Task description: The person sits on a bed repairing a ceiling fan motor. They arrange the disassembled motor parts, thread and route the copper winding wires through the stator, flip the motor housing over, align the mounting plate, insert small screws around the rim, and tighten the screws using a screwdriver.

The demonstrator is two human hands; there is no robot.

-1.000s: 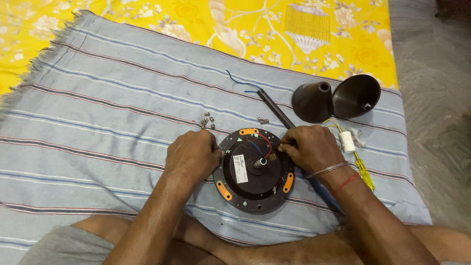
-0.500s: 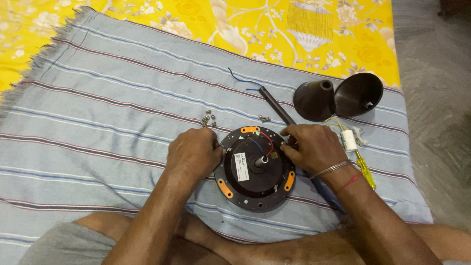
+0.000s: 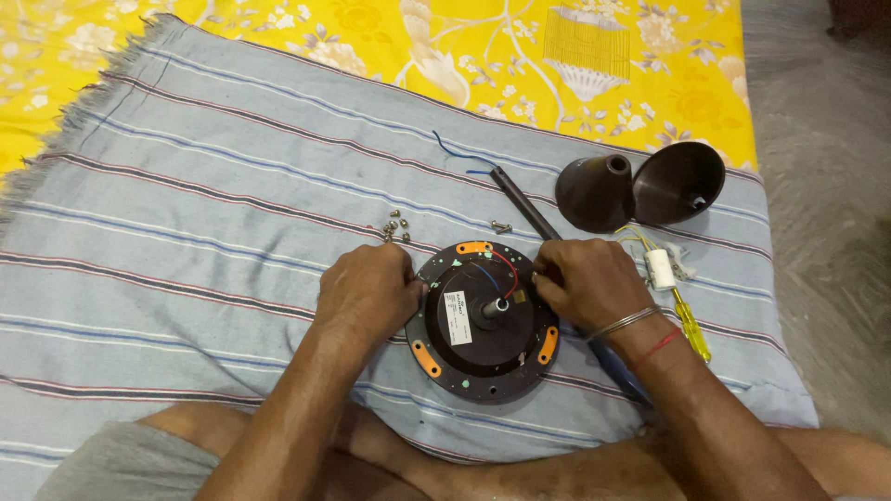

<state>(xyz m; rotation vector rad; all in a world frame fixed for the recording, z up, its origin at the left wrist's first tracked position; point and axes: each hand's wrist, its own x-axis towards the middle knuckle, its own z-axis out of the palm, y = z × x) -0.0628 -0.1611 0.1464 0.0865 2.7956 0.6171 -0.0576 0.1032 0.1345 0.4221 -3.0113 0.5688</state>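
I sit with the round dark fan motor (image 3: 483, 320) on the striped grey cloth (image 3: 186, 213) before my legs. My left hand (image 3: 369, 292) curls closed on the motor's left rim; my right hand (image 3: 587, 283) grips its right rim. Loose screws (image 3: 397, 227) lie just beyond the motor, two dark cone covers (image 3: 640, 190) farther right.

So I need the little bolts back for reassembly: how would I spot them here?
On the grey striped cloth, look just beyond the left hand, which rests at the round dark motor housing. The cluster of small silvery bolts lies there, several bunched together, unlike the single bolt beside the dark rod.
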